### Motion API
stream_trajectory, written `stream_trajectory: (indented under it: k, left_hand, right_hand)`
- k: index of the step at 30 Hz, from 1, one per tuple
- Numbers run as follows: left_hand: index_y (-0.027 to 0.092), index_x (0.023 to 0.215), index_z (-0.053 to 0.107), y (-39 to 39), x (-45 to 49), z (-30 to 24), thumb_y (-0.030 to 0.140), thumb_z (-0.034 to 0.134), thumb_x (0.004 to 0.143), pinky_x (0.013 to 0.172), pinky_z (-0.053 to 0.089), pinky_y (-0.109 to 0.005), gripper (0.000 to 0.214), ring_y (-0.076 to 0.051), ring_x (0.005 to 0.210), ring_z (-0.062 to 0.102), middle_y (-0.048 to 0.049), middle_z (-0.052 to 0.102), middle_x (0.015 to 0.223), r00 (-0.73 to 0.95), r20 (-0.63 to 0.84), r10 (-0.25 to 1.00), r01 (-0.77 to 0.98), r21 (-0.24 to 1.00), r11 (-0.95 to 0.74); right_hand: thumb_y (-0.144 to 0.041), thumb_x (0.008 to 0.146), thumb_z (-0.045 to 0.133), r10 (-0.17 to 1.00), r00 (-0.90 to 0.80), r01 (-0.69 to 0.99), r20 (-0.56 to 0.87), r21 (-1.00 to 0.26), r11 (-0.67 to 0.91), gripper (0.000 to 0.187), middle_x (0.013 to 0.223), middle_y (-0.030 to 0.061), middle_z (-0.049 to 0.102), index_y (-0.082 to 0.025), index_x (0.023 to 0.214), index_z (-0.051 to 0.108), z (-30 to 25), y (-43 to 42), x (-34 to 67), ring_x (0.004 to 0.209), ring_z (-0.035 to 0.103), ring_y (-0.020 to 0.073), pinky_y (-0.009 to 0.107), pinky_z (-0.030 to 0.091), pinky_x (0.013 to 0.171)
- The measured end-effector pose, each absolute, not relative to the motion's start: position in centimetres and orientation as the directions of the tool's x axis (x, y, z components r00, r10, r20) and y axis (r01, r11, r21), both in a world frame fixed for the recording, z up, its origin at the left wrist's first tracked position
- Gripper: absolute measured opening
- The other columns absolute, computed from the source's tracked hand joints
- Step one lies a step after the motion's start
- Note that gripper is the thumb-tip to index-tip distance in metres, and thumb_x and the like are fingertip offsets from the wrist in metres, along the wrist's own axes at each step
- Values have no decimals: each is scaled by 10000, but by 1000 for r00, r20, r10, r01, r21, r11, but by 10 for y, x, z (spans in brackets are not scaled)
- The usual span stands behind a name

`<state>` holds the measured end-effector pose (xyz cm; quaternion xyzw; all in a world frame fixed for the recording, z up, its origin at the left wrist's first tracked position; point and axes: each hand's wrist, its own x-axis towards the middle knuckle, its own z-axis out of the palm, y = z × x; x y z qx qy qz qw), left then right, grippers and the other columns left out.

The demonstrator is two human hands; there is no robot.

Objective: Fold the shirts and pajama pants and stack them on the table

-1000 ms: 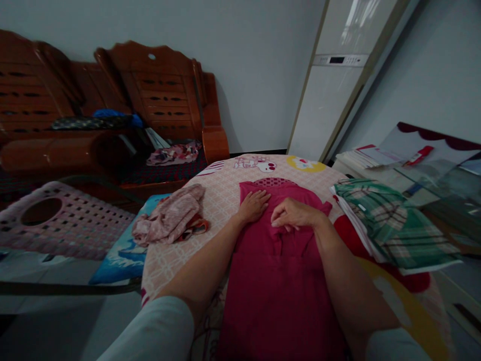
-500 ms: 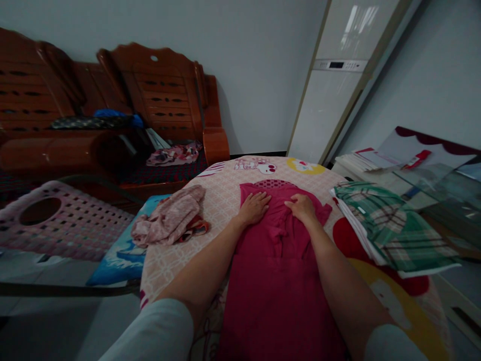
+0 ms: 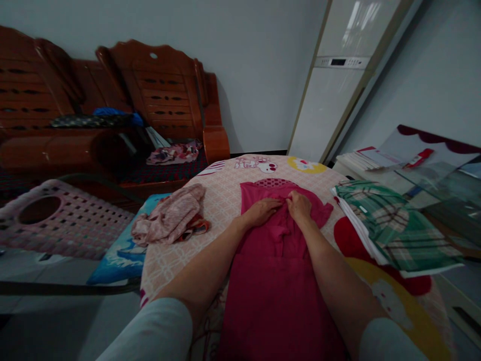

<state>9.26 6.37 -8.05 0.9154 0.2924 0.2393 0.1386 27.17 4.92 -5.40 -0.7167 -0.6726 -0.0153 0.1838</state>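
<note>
A crimson dress (image 3: 276,296) lies lengthwise in front of me, its dotted lace neck part at the far end and a seam across its waist. My left hand (image 3: 263,210) rests on the upper part, its fingers together and their tips at the gathered cloth in the middle. Right beside it, my right hand (image 3: 299,206) is closed in a pinch on the same gathers. The two hands nearly touch. What exactly lies between the fingertips is too small to make out.
A patterned tablecloth (image 3: 221,193) covers the round table. Left lies a crumpled pinkish garment (image 3: 171,213); right, a folded green plaid cloth (image 3: 391,215). A woven pink chair back (image 3: 75,220) and blue cushion (image 3: 120,253) stand left. Behind are a wooden bench (image 3: 161,100) and a tall white air conditioner (image 3: 330,100).
My left hand has slid right from lying flat on the dress to its middle, its fingers drawn together. My right hand has shifted slightly and closed on the gathered cloth.
</note>
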Motion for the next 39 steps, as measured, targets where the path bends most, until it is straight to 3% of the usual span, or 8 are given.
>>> stream_trajectory:
  k: [3, 8, 12, 16, 19, 23, 33, 39]
  left_hand:
    - [163, 1394, 513, 61, 93, -78, 379, 412, 990, 1130, 351, -448, 470, -239, 1367, 454, -142, 512, 1456, 759, 293, 582, 475, 362, -802]
    - [185, 1457, 437, 58, 93, -73, 430, 369, 1001, 1152, 274, -508, 522, -268, 1437, 344, -141, 394, 1542, 770, 206, 604, 542, 289, -789]
    - [219, 1473, 416, 59, 94, -73, 428, 322, 1014, 1150, 266, -501, 513, -268, 1450, 317, -114, 357, 1568, 779, 173, 603, 555, 256, -791]
    - [211, 1495, 377, 61, 95, -73, 445, 304, 1014, 1150, 259, -506, 539, -274, 1458, 298, -111, 334, 1580, 773, 152, 616, 572, 254, -780]
    - [190, 1497, 370, 61, 96, -74, 449, 302, 1012, 1157, 247, -498, 554, -263, 1457, 301, -120, 336, 1578, 765, 158, 624, 578, 258, -774]
    - [172, 1489, 381, 60, 97, -75, 446, 328, 1005, 1165, 240, -462, 559, -242, 1453, 312, -133, 362, 1562, 757, 163, 633, 591, 243, -769]
    - [162, 1489, 384, 58, 96, -70, 448, 313, 1010, 1176, 210, -475, 563, -246, 1462, 297, -137, 362, 1560, 746, 134, 653, 610, 256, -750]
    - [150, 1489, 388, 57, 97, -69, 511, 199, 1016, 1183, 192, -458, 625, -241, 1464, 292, -138, 365, 1558, 731, 133, 670, 613, 302, -730]
  right_hand:
    - [-215, 853, 604, 960, 93, 945, 263, -326, -2, 191, 952, 103, 731, -167, 1021, 682, -43, 47, 276, 912, 676, 220, 301, 486, 777]
    - [-181, 785, 578, 996, -76, 758, 45, -646, 87, 130, 582, 14, 649, -162, 680, 654, 4, 30, 290, 458, 575, 123, 228, 430, 488]
    - [-223, 755, 590, 959, -181, 601, 218, -747, 284, 111, 564, 3, 636, -151, 718, 666, 43, 16, 294, 425, 547, 117, 218, 391, 442]
    - [-214, 735, 611, 932, -272, 674, 241, -643, 363, 85, 562, -1, 632, -159, 697, 662, 53, 9, 296, 483, 553, 121, 226, 382, 495]
    - [-169, 703, 649, 895, -417, 747, 158, -501, 437, 43, 635, 1, 659, -174, 661, 653, 34, -4, 297, 595, 579, 130, 233, 379, 567]
    - [-164, 735, 673, 870, -490, 762, 50, -460, 456, 40, 711, 3, 674, -184, 757, 645, -10, -30, 295, 660, 591, 142, 241, 374, 611]
    - [-35, 772, 515, 777, -479, 744, 407, -282, 606, 174, 792, 40, 626, -182, 792, 604, -41, -38, 281, 753, 577, 170, 264, 396, 702]
    - [-80, 788, 519, 799, -574, 807, 179, -41, 589, 144, 845, 73, 632, -174, 816, 625, -20, -47, 294, 799, 586, 191, 278, 366, 679]
